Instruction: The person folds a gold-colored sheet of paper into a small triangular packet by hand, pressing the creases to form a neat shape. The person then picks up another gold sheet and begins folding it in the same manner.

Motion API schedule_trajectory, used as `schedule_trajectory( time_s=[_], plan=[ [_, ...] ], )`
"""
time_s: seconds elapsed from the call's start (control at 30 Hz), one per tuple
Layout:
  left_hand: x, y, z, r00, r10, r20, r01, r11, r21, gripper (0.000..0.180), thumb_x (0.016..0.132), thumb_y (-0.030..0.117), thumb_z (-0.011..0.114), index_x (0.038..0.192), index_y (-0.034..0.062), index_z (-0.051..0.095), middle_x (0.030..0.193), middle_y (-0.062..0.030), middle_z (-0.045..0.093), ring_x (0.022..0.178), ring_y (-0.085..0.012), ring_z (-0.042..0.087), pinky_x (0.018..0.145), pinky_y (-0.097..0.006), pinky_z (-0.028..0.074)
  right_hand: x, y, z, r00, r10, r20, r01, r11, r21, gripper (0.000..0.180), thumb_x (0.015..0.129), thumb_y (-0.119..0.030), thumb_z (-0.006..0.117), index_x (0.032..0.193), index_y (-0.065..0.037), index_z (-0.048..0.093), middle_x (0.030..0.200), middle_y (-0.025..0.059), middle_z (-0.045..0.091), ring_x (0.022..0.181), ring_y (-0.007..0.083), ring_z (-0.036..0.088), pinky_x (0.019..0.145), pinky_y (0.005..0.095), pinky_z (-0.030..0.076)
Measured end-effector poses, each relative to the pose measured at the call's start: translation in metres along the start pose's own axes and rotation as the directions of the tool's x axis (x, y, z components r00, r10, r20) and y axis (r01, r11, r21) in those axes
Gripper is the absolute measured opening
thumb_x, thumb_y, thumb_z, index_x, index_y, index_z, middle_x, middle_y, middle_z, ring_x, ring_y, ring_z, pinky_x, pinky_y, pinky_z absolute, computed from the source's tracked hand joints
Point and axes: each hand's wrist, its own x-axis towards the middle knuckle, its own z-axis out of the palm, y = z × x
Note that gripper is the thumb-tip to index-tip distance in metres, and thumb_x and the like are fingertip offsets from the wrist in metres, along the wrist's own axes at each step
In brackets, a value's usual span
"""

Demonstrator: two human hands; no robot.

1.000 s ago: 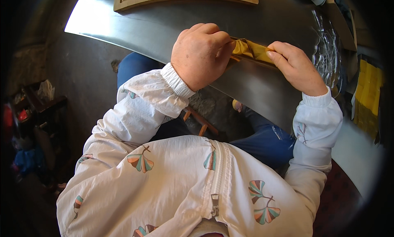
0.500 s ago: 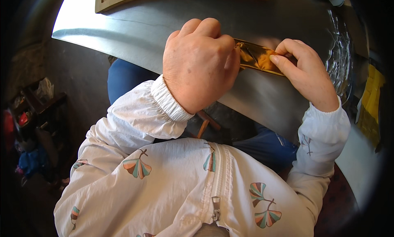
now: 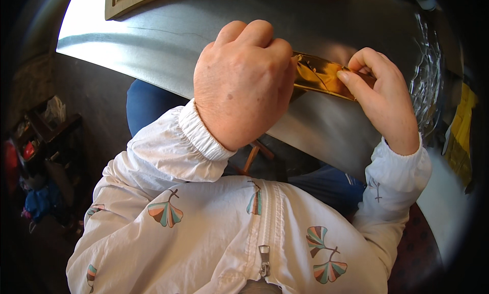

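Observation:
Between my hands stretches a shiny gold foil strip, creased on its surface and held above the grey table. My left hand is closed like a fist around its left end, with the back of the hand hiding the fingertips and whatever part lies inside. At the right end, my right hand pinches the strip between thumb and forefinger.
A wooden board lies at the far side of the metal table. To the right are crumpled clear plastic and a yellow sheet. A dark shelf with mixed items stands at the left.
My left hand has shifted slightly left, and my right hand slightly lower. Both still hold the gold strip, and the view has tilted a little.

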Motion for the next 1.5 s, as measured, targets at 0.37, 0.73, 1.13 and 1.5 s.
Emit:
schedule_trajectory(
  time_s=[0.37,0.73,1.13,1.5],
  plan=[
    [0.000,0.003,-0.001,0.998,-0.023,0.052,0.023,1.000,0.003,0.011,0.083,0.016,0.071,0.080,0.0073,0.065,0.080,-0.0077,0.056,0.076,-0.0297,0.055,0.069,-0.038,0.049,-0.005,-0.003,0.006,0.994,-0.054,-0.098,0.044,0.993,-0.108,0.016,0.086,-0.010,0.068,0.085,0.002,0.057,0.084,0.0138,0.059,0.071,0.0209,0.063,0.065,0.0315,0.049],
    [-0.006,0.016,0.000,0.981,0.196,-0.007,-0.196,0.980,-0.023,0.041,0.073,0.026,0.076,0.109,0.0101,0.069,0.121,-0.0076,0.062,0.115,-0.0288,0.058,0.091,-0.038,0.047,-0.006,-0.004,0.008,0.991,-0.047,-0.123,0.030,0.991,-0.133,0.016,0.085,-0.009,0.068,0.085,0.001,0.056,0.085,0.0150,0.061,0.072,0.0252,0.063,0.066,0.0347,0.050],
    [-0.021,0.019,0.012,0.875,0.301,0.379,-0.238,0.950,-0.205,0.091,0.073,0.057,0.061,0.145,0.0036,0.045,0.153,-0.0111,0.040,0.143,-0.0280,0.036,0.119,-0.043,0.024,-0.012,0.004,0.013,0.975,-0.024,-0.219,0.020,1.000,-0.018,0.014,0.084,-0.008,0.069,0.085,0.001,0.058,0.079,0.0128,0.059,0.062,0.0230,0.059,0.058,0.0341,0.047],
    [-0.019,0.020,0.011,0.864,0.298,0.405,-0.234,0.951,-0.200,0.081,0.076,0.052,0.065,0.142,0.0063,0.050,0.152,-0.0103,0.042,0.142,-0.0282,0.037,0.119,-0.045,0.022,-0.011,0.011,-0.001,0.989,-0.109,-0.103,0.101,0.992,-0.080,0.008,0.085,0.000,0.060,0.079,0.001,0.056,0.072,0.0097,0.054,0.061,0.0219,0.053,0.058,0.0334,0.041]
  ],
)
